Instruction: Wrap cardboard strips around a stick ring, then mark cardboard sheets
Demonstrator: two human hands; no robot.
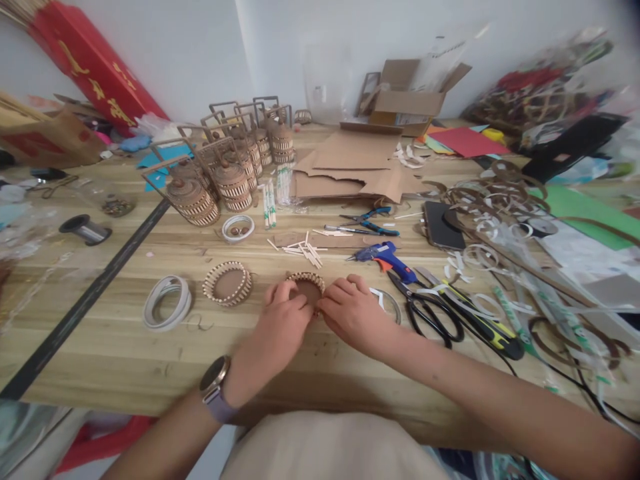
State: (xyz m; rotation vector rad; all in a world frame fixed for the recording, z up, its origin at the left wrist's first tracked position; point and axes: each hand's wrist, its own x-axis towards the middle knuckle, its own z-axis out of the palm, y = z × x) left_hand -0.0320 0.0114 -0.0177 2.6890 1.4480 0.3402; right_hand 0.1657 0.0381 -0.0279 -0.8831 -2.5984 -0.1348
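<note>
A small round basket (309, 285) with a brown cardboard base and a rim of short sticks rests on the table between my two hands. My left hand (284, 310) grips its left side, fingers curled over the rim. On the opposite side, the bent fingers of my right hand (350, 307) pinch the rim; whether they also hold a small stick is hidden. A similar stick-walled basket (228, 284) stands to the left, beside a roll of white strip (167, 303). Loose short sticks (305, 250) lie just beyond my hands.
Right of my hands lie a blue glue gun (384, 259), black scissors (433, 313), a yellow-black utility knife (493, 327) and pliers (370, 217). Several finished lantern-like baskets with handles (235, 183) stand at the back left. Torn cardboard (350, 160) and tangled strips (505, 200) lie farther off.
</note>
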